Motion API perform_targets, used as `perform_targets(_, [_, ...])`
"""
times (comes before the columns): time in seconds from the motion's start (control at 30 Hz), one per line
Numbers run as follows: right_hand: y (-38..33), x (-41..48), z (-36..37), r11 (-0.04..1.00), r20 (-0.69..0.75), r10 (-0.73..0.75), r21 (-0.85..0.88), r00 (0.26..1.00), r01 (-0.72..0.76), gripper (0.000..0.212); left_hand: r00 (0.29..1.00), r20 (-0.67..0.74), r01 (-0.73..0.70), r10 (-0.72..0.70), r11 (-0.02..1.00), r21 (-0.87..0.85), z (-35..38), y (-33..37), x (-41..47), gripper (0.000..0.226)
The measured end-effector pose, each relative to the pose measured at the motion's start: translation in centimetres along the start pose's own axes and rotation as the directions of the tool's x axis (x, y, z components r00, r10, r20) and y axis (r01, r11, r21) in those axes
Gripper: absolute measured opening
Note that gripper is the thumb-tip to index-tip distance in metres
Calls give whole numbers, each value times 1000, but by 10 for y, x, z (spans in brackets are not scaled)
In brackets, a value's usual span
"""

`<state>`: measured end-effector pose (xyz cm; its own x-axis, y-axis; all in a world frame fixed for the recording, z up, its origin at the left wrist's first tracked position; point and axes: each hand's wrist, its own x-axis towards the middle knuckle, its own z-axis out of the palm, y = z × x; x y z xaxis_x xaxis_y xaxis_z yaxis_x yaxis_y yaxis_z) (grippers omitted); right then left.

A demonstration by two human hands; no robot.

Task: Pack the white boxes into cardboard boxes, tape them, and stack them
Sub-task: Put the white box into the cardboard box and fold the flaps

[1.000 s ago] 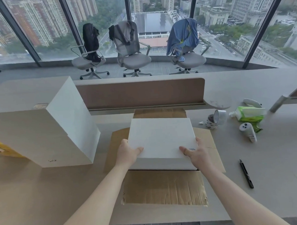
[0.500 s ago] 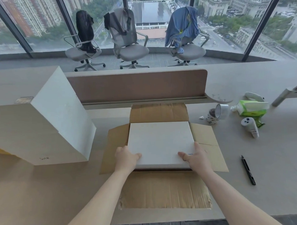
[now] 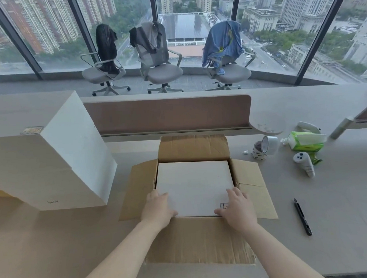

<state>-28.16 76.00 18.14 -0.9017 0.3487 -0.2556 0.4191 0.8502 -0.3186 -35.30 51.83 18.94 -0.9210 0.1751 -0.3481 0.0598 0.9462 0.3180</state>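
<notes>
**White box seated in carton, pressing down**

Both hands rest on the near corners of the white box (image 3: 193, 186), lower centre of the frame. My left hand (image 3: 158, 208) and right hand (image 3: 237, 207) lie with fingers fairly straight and loosely spread on its top face, thumbs along the near edge. They press the box and grip nothing. Reason, as I judge it: the fit is snug, so pushing from above levels the box without trapping fingers against the walls.

The box lies inside the cardboard box (image 3: 193, 148), all four flaps splayed outward to keep the mouth clear. More white boxes (image 3: 54, 164) are stacked at centre left. The tape roll (image 3: 269, 145) stands at centre right, handy for sealing.

Change: one second ago I held the box by its sides, above the carton. Since then it has sunk between the walls, and my hands have moved onto its top.
</notes>
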Motion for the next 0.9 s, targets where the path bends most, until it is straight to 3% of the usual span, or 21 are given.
perform_targets(0.13, [0,0,5,1000,-14,-6,-18,1000,6,74,1000,-5,4,-3,997,76,7,3,0,62])
perform_targets(0.23, [1,1,8,1000,-36,3,-18,999,-3,73,1000,-8,3,-3,997,71,9,1,-1,74])
perform_targets(0.4, [1,0,9,1000,-58,11,-7,998,-11,67,1000,6,25,-26,997,72,9,4,-3,76])
perform_targets(0.53, [1,0,9,999,-49,19,42,999,-17,79,1000,5,30,-30,997,66,11,2,-3,74])
perform_targets(0.9, [-2,1,7,999,-20,44,-1,999,-44,79,999,23,23,-25,996,83,8,5,-6,73])
